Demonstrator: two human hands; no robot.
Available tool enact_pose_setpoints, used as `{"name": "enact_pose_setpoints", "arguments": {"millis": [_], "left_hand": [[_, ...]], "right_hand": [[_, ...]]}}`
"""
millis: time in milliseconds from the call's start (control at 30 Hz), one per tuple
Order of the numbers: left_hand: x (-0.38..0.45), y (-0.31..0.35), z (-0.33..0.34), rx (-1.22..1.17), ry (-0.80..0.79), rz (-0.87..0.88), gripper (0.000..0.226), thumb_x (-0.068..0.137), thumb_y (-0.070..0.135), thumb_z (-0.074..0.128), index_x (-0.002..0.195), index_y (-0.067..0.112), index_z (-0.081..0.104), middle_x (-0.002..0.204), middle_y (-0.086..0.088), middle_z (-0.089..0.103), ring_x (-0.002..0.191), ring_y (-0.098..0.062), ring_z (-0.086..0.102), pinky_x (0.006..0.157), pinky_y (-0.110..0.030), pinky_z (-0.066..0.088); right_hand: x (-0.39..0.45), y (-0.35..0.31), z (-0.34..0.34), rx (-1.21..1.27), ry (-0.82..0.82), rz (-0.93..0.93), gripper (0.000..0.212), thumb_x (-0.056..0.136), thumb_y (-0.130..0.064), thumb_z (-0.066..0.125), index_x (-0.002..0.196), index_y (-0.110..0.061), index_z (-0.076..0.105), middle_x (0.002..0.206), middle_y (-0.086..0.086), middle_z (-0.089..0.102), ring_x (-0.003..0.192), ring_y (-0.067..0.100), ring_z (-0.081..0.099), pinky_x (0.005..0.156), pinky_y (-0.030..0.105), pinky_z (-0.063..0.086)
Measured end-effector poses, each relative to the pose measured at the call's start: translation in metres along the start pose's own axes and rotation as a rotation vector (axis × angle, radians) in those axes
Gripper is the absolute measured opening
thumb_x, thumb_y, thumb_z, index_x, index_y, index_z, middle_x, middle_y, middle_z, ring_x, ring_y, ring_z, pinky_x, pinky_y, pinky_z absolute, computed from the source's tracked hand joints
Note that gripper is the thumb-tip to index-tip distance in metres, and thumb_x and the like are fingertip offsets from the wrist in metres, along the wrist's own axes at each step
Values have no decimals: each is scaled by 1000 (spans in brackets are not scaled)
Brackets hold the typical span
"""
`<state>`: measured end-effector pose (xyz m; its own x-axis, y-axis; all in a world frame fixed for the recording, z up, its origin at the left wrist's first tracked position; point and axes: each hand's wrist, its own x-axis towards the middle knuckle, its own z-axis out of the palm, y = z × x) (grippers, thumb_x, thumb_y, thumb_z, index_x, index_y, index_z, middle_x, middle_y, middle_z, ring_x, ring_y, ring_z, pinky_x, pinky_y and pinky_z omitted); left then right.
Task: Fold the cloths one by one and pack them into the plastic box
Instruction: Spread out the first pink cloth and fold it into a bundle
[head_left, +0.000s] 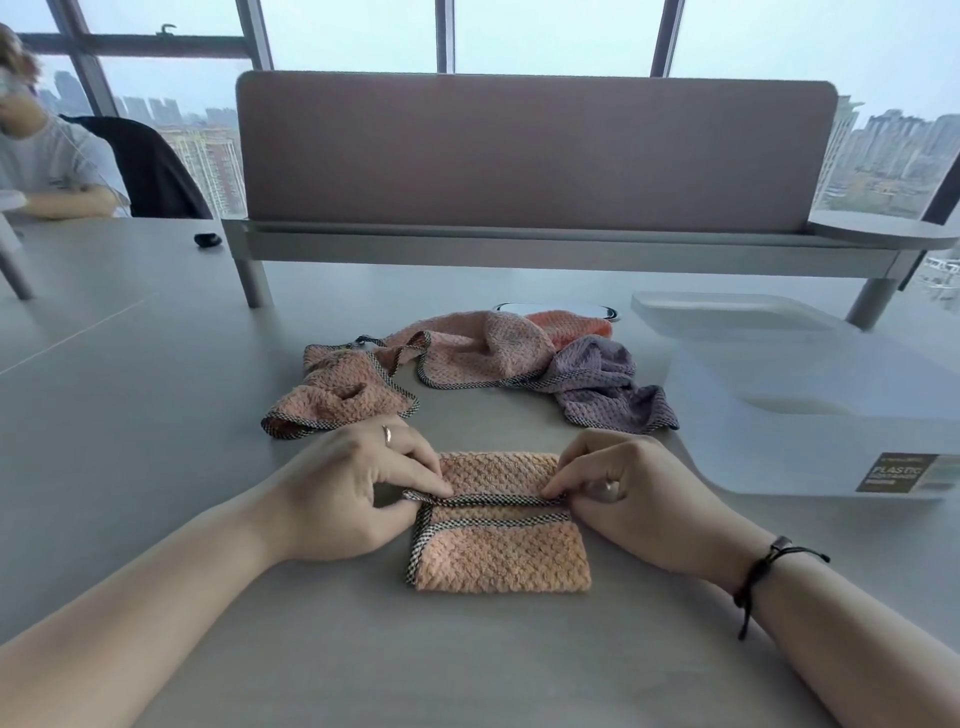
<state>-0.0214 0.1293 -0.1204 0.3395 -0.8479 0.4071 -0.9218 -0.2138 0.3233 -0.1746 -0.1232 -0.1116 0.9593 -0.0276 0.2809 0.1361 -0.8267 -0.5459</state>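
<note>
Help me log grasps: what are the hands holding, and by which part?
Both hold the folded pink cloth: left hand and right hand pinch the two ends of its checkered hem at the fold edge.

sticker (897, 473) on plastic box (810, 415) front: "plastic" legible; smaller lines beneath too blurred.

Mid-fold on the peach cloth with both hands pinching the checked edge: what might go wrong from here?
The left hand and right hand each pinch only an end of the peach cloth, so the fold may land skewed. The plastic box looks shut under its lid, which would stall packing. Pile cloths overlap and may drag together.
</note>
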Motion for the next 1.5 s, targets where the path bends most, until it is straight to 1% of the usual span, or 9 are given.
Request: {"name": "enact_pose_setpoints", "arguments": {"millis": [233, 333, 500, 700, 900, 1000, 1100, 1300, 1500], "left_hand": [[3, 22, -12, -181, -28, 63, 33, 85, 25, 55, 111, 20, 74, 117, 11, 70, 119, -11, 60, 100, -36, 47], [5, 30, -5, -89, -66, 85, 37, 96, 39, 55, 127, 23, 68, 137, 12, 62, 134, -1, 48, 111, -32, 40], [10, 30, 9, -29, -215, 128, 38, 104, 33, 48, 141, 26, 54, 147, 11, 52, 140, 0, 39, 115, -33, 36], [2, 13, 22, -121, -245, 20, 41, 102, 27, 53, 143, 21, 53, 149, 12, 47, 145, 7, 27, 121, -27, 26], [-7, 18, 18, -218, -160, -10, 37, 99, 25, 59, 136, 27, 60, 144, 13, 53, 140, 7, 36, 119, -22, 29], [-19, 29, 9, -225, -92, 37, 37, 95, 37, 64, 132, 31, 65, 141, 12, 58, 137, 3, 44, 114, -19, 33], [-29, 42, 2, -94, -56, 153, 39, 87, 48, 74, 122, 30, 71, 134, 16, 63, 131, 1, 51, 111, -21, 38], [-27, 50, 3, 36, -45, 207, 28, 90, 34, 72, 114, 20, 74, 116, 9, 72, 112, -3, 64, 94, -26, 52], [-22, 55, 7, 53, 24, 192, 32, 91, 16, 66, 123, 15, 69, 107, 5, 75, 97, -3, 68, 87, -18, 53]], "right_hand": [[1, -3, -2, -76, 190, -60, 41, 78, 4, 56, 81, -30, 79, 95, -20, 68, 82, -1, 60, 65, 5, 37], [0, -15, 3, -47, 303, -162, 24, 87, -15, 54, 90, -24, 76, 102, -17, 70, 97, -1, 63, 81, 13, 46], [4, -28, 27, -231, -115, -205, 56, 99, -55, 41, 147, -26, 45, 152, -13, 44, 140, -2, 34, 118, 23, 24], [0, -11, 29, -307, -286, -104, 57, 103, -48, 21, 157, -34, 14, 163, -19, 10, 149, -6, 1, 124, 26, 6], [-3, -3, 22, -288, -304, -76, 50, 106, -41, 28, 155, -42, 18, 160, -29, 8, 147, -11, -2, 124, 25, 2], [-7, -1, 18, -109, -96, -92, 44, 100, -32, 53, 142, -42, 48, 151, -26, 38, 142, -11, 27, 120, 25, 24], [-15, -7, 11, 28, 167, -159, 16, 86, -29, 72, 100, -36, 75, 115, -24, 67, 112, -2, 60, 96, 30, 48], [-30, -31, 15, -230, 17, -350, 31, 78, -61, 71, 93, -33, 74, 89, -18, 65, 87, 4, 56, 83, 24, 44], [-31, -31, 18, -381, 48, -331, 14, 77, -37, 65, 86, -27, 67, 81, -12, 59, 76, 12, 55, 71, 30, 49]]}}
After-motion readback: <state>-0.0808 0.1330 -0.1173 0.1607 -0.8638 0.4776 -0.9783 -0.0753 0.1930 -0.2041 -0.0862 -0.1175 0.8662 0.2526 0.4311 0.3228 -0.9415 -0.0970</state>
